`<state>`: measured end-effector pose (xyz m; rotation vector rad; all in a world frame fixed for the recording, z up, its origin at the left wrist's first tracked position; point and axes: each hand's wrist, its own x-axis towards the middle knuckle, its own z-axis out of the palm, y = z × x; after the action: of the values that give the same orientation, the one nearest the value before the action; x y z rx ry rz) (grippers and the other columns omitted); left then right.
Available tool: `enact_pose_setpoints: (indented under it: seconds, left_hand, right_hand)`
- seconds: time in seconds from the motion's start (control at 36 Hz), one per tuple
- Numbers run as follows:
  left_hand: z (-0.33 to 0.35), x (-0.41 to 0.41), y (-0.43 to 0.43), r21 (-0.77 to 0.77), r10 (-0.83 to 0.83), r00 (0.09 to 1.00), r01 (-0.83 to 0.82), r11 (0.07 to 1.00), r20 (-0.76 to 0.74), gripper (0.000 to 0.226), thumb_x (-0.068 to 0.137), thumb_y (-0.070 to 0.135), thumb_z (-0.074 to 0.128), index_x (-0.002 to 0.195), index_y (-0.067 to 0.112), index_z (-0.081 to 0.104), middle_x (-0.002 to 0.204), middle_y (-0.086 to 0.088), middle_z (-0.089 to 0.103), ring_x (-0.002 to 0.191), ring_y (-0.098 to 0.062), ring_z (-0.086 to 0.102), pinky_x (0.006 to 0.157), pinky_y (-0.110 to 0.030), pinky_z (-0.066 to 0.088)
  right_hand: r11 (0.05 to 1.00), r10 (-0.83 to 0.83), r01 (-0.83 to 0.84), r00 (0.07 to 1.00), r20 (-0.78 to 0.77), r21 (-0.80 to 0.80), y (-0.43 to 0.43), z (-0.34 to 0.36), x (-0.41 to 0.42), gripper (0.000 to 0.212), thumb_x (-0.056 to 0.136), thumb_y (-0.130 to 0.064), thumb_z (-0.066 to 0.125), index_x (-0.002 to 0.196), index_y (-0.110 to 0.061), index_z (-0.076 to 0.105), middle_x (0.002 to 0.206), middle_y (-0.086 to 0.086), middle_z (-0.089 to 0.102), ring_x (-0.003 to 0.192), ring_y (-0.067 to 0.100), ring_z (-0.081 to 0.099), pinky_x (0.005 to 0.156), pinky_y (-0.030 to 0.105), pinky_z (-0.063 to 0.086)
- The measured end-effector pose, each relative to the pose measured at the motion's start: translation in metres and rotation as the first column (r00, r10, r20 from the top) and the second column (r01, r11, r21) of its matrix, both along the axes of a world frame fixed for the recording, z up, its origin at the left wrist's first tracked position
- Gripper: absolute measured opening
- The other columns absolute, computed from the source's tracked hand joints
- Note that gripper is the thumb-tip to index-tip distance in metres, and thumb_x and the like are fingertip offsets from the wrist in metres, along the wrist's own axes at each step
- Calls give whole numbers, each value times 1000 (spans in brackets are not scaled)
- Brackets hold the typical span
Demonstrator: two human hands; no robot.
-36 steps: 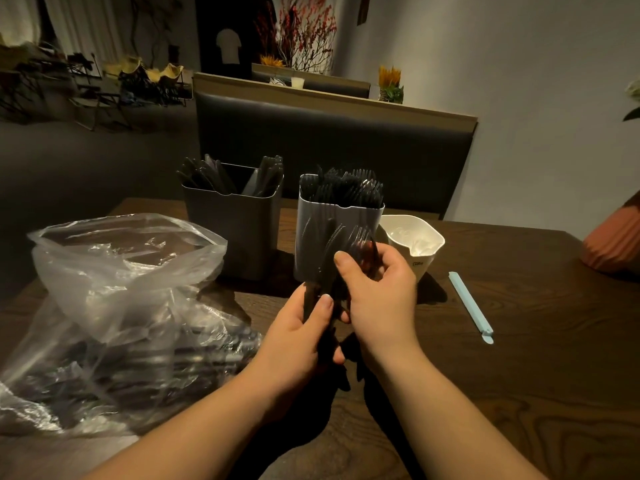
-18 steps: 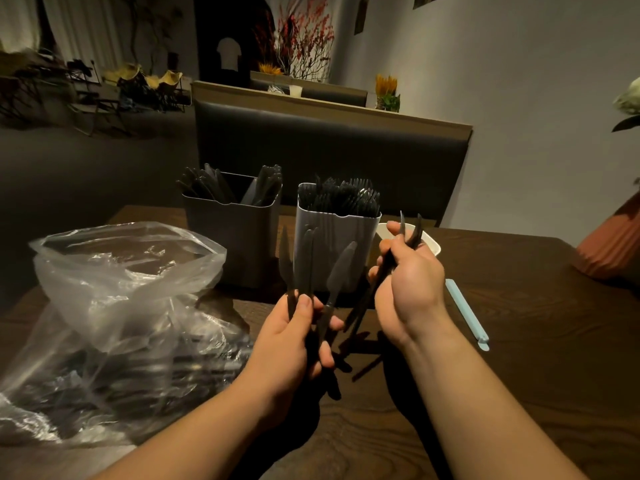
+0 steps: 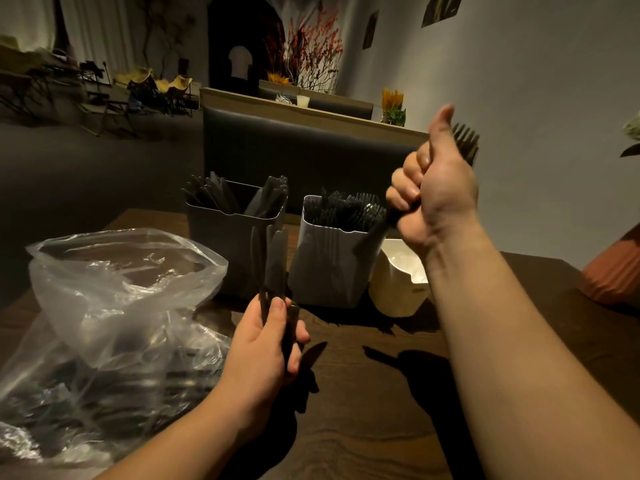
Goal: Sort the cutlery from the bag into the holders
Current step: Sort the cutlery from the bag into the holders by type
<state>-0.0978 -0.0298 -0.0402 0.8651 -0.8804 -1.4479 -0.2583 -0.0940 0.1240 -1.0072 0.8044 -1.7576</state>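
The left hand [image 3: 266,344] is curled round a bunch of black knives [image 3: 273,261], blades upright, low over the wooden table [image 3: 363,420]. At two o'clock from it, the raised right hand [image 3: 440,188] is fisted round several black forks [image 3: 467,143], tines poking out at twelve o'clock, handles slanting toward seven across the pale grey holder [image 3: 332,271], itself packed with forks. The dark holder [image 3: 225,254] stands just beside that at nine o'clock, the white holder [image 3: 398,289] at three. The clear plastic bag [image 3: 114,289], cutlery dark inside, slumps at nine o'clock of the left hand.
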Motion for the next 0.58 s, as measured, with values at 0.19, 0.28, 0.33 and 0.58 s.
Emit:
enact_pose_setpoints:
  seconds: [0.19,0.28,0.33,0.58]
  left_hand:
    - [0,1,1,-25,-38,999,38,999,26,24,105,32,39,101,12,52,72,-7,61,45,-15,40,43,-24,37]
    - [0,1,1,-28,-63,997,64,998,33,24,105,31,38,99,12,51,71,-8,61,45,-15,40,46,-26,36]
    - [0,1,1,-26,-73,997,74,997,26,24,105,31,39,99,12,52,71,-8,61,45,-15,41,46,-26,37]
    - [-1,2,-2,-23,-88,996,87,996,-29,29,100,37,43,81,27,62,73,-8,61,46,-16,41,69,-52,38]
  right_hand:
    - [996,35,-38,998,-46,-76,-38,7,2,45,99,-49,52,66,-19,44,52,-5,35,41,9,29,40,24,24]
    - [997,69,-72,993,-97,-28,-48,1,1,47,99,-50,51,65,-18,43,53,-4,36,42,10,30,41,23,24]
    - [993,107,-110,990,-88,-32,-52,0,1,48,99,-53,49,66,-18,43,54,-3,34,42,10,28,40,23,22]
    - [994,46,-48,998,-31,-96,-62,13,0,42,98,-45,56,68,-18,41,50,-5,36,39,9,31,38,24,26]
